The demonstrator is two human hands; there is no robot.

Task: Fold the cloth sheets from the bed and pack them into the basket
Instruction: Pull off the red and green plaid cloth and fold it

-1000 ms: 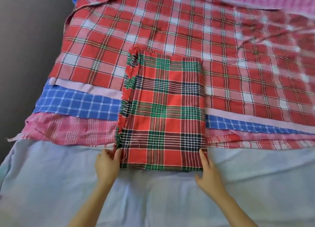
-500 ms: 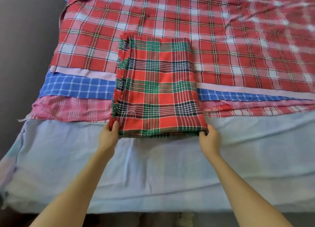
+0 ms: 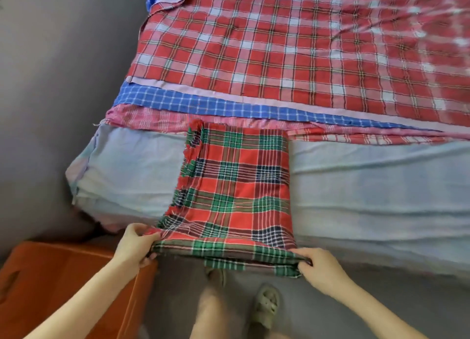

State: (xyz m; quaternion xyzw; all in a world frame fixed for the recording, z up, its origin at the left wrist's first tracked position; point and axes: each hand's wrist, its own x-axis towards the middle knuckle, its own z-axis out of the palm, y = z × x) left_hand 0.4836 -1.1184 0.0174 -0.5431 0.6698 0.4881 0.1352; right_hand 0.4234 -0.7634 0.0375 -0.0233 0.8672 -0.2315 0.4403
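We read no writing or labels anywhere. Bed sheet [image 3: 368, 186] pale blue, rumpled; grey floor [image 3: 50, 84] at 9 o'clock. Folded red-green plaid cloth [image 3: 236, 186] lies long axis 12-to-6, near end hanging off the bed edge. Left hand [image 3: 134, 247] grasps its near left corner, right hand [image 3: 320, 267] pinches the near right corner. Unfolded red check sheet [image 3: 279, 51] spreads toward 12, blue check sheet [image 3: 203, 104] edging out beneath. Orange basket [image 3: 63, 275] at 8 o'clock on the floor.
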